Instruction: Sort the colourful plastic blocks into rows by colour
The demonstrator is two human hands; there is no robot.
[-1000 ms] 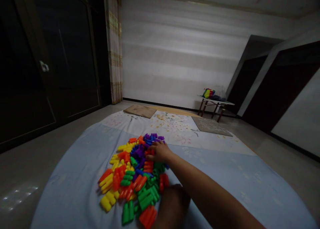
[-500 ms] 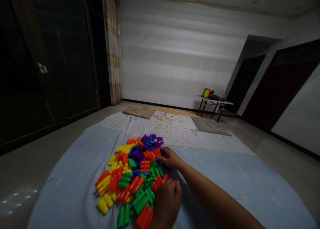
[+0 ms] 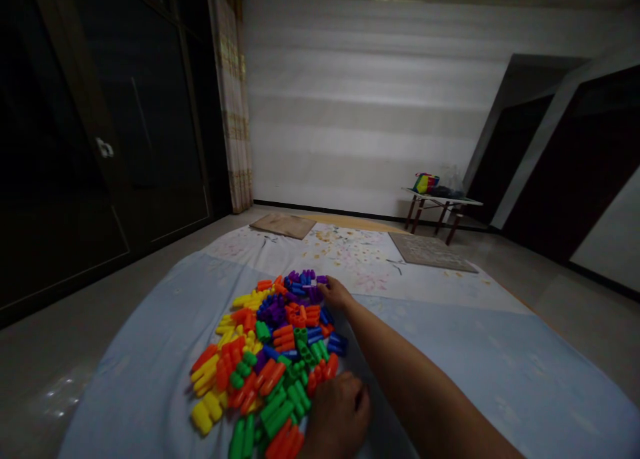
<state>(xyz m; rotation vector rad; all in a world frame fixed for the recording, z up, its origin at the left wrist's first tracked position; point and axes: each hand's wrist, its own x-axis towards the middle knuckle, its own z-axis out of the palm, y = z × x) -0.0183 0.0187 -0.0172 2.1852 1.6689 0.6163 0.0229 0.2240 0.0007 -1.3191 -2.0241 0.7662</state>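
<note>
Apparently the right hand (image 3: 336, 293) is touching a purple block (image 3: 314, 293) at the far edge of the pile (image 3: 283, 339) on the table (image 3: 430, 332), pinch uncertain, light grip best sparing neighbours, while the left hand (image 3: 340, 409) is curling, contents hidden.

The right hand (image 3: 337, 293) is far out on a stretched arm (image 3: 405, 362). The left hand (image 3: 340, 409) is closer, fingers curled.

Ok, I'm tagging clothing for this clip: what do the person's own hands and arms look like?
The left hand and right hand look bare, without gloves. The right forearm shows no sleeve, watch or bracelet; no cuff shows at the left wrist. It's too dim to rule out small rings.
</note>
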